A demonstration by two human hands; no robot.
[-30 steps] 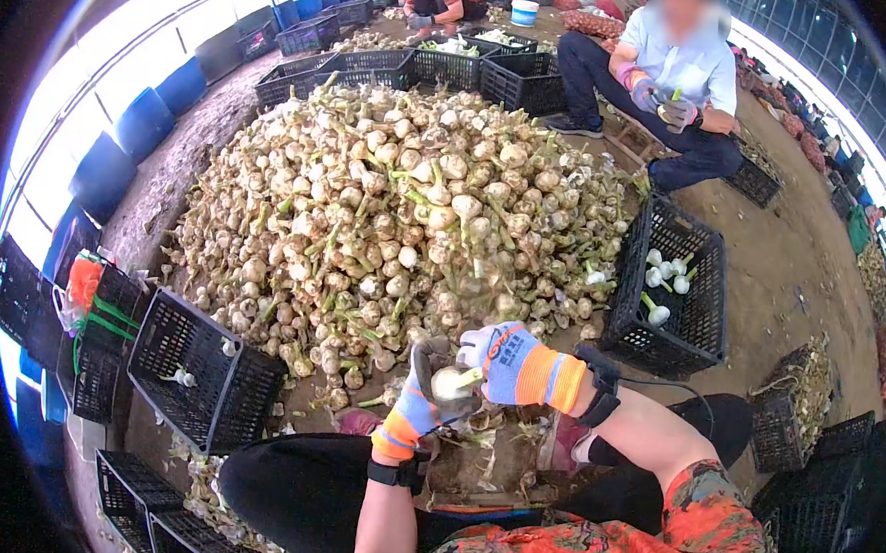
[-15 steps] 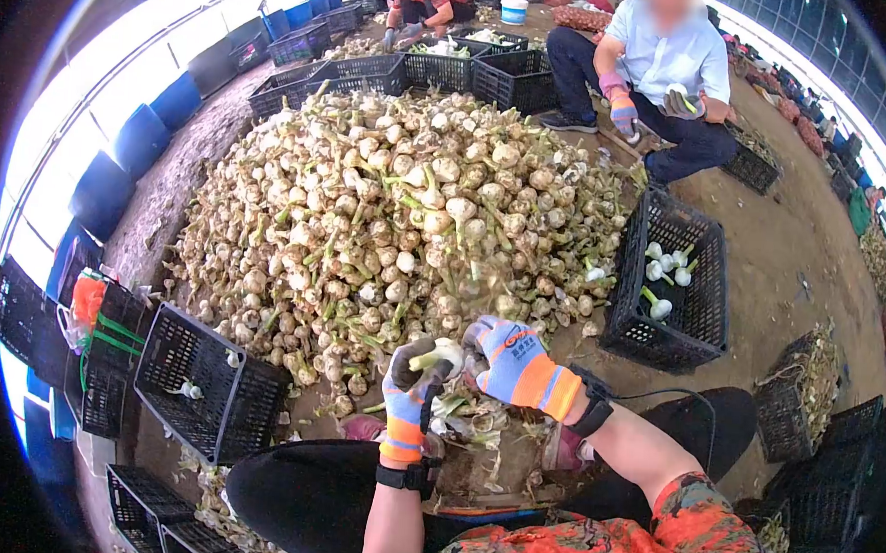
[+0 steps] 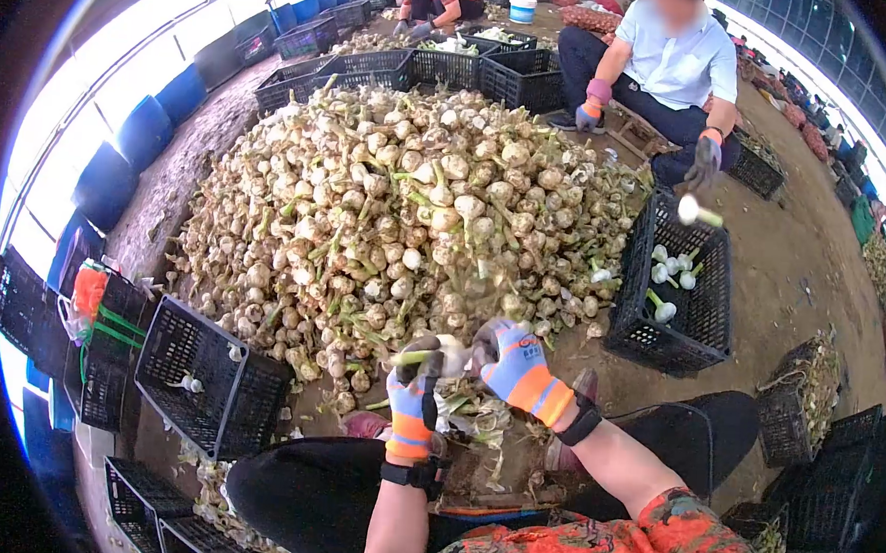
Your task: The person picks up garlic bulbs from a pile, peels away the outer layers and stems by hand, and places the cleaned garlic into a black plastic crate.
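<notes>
While the person sits low with knees apart, both gloved hands meet just above the lap. The left hand (image 3: 412,403) has its fingers curled shut round a garlic bulb (image 3: 448,353), green stalk pointing left, so the bulb is steadied. The right hand (image 3: 515,360) touches the same bulb from the other side, fingers bent onto it, probably stripping its skin. Peelings (image 3: 476,418) lie directly beneath, where they would fall. A black crate (image 3: 207,379) tilts towards the left knee, and another crate (image 3: 674,309) with a few cleaned white bulbs stands near the right, both within easy tossing reach. Beyond rises the great garlic heap (image 3: 407,205). Farther off, a seated co-worker (image 3: 674,73) sits opposite, a bulb in the air just above the right crate.
</notes>
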